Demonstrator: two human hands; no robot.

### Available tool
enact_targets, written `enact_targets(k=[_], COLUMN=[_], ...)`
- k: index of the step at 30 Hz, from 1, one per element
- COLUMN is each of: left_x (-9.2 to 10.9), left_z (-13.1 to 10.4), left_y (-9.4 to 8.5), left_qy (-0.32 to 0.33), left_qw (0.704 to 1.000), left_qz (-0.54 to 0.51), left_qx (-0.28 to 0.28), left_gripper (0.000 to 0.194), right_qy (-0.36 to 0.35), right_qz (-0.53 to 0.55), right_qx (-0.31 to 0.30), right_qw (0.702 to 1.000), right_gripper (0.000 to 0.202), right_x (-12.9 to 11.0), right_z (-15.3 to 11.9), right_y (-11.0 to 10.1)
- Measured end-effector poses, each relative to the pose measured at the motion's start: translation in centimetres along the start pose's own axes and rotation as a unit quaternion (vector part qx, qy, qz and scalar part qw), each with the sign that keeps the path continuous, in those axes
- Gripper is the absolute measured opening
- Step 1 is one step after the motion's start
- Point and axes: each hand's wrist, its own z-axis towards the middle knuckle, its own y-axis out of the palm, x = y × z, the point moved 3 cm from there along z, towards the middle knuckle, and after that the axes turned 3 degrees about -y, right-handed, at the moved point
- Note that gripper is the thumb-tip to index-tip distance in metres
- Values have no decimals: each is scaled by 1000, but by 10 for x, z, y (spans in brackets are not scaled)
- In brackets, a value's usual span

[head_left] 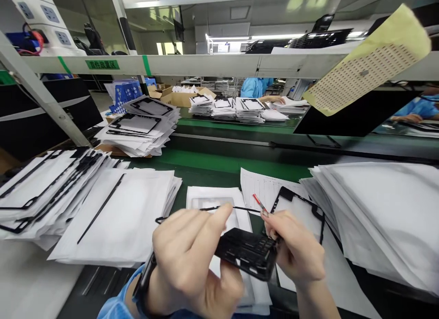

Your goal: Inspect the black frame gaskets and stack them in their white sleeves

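My left hand [197, 259] is closed round a black phone-like frame [245, 251], tilted in the air, with the thumb under it. A thin black strip [245, 209] runs from behind the left knuckles across to my right fingertips. My right hand [297, 246] is closed at the frame's far end and pinches a thin red-ended tool [259, 202]; its lower part is hidden by the fingers. I cannot tell whether the strip is stuck to the frame. Below the hands lies a stack of white sheets [195, 195] with a clear tray-like piece on top.
White sheets with black gaskets [37, 182] are stacked at left, beside a sheet pile bearing one black strip [101, 209]. A large sheet stack [387, 209] stands at right, near a black rectangular gasket [322, 214]. A yellow dotted sheet [370, 67] hangs upper right. Co-workers in blue sit beyond.
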Motion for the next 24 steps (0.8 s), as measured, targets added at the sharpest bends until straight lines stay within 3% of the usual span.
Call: enact_targets(k=[6,13,16,21,24], left_x=[1,1,4,1,-4], left_z=[-3,2,2,-1,-4], left_y=[1,0,1,3,4], left_qy=[-40,-64,-70,-123,-130], left_qw=[999,998,997,991,990], left_qz=[9,12,0,-2,25], left_qx=[9,9,11,45,53], left_gripper=[33,31,34,55,50], right_qy=[-36,-47,-47,-50,-41], right_qz=[-36,-41,-34,-28,-14], right_qx=[0,19,17,0,-35], right_qw=[999,998,998,998,998], right_gripper=[73,70,71,70,60], right_x=[-4,-10,-10,-10,-8], right_z=[6,16,15,9,5], right_y=[0,-1,0,1,2])
